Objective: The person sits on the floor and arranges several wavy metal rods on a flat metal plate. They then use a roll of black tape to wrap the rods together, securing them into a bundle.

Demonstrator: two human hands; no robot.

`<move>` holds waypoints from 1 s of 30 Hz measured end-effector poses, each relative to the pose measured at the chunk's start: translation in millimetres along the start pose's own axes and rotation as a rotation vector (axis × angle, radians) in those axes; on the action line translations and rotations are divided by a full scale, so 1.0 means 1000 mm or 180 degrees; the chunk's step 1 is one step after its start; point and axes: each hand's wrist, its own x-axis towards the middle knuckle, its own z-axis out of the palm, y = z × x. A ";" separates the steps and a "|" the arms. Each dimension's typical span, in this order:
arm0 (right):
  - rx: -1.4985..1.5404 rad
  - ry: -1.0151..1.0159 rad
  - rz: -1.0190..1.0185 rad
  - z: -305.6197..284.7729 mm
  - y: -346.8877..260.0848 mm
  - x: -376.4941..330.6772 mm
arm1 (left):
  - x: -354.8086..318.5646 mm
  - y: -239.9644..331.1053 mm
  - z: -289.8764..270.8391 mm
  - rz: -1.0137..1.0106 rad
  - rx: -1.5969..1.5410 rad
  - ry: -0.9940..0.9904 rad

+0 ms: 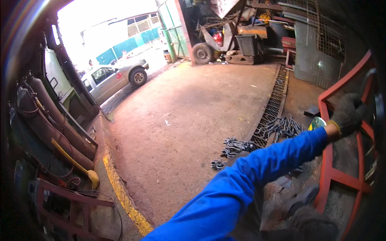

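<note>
My left arm, in a blue sleeve, reaches across to the right. My left hand, in a dark glove, is closed at the red metal frame. A grey bar rises just beyond its fingers; whether the hand grips this bar or the frame is hidden. Low at the right, a dark, blurred shape looks like my gloved right hand, its fingers not readable. Beside it is a dark object I cannot make out. Bent metal hooks lie heaped on the floor, with more hooks nearer me.
A floor grate runs away from the hooks. A green can stands by the frame. Gas cylinders and a yellow-handled tool line the left, behind a yellow-painted kerb. Farther off are a pickup, a wheel and scrap.
</note>
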 end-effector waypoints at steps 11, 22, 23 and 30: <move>0.1596 -0.1114 -0.0291 0.005 0.019 0.164 | -0.016 -0.052 -0.036 -0.1536 -0.1046 -0.0107; 0.1603 -0.0702 0.0033 0.028 0.136 0.227 | -0.023 -0.127 -0.115 -0.2060 -0.0373 0.0587; 0.1788 -0.0363 0.0498 0.045 0.105 0.218 | -0.031 -0.139 -0.116 -0.2134 -0.0476 0.0548; 0.0591 -0.0368 0.1077 0.090 0.201 0.240 | -0.021 -0.177 -0.090 -0.1821 -0.2480 0.0166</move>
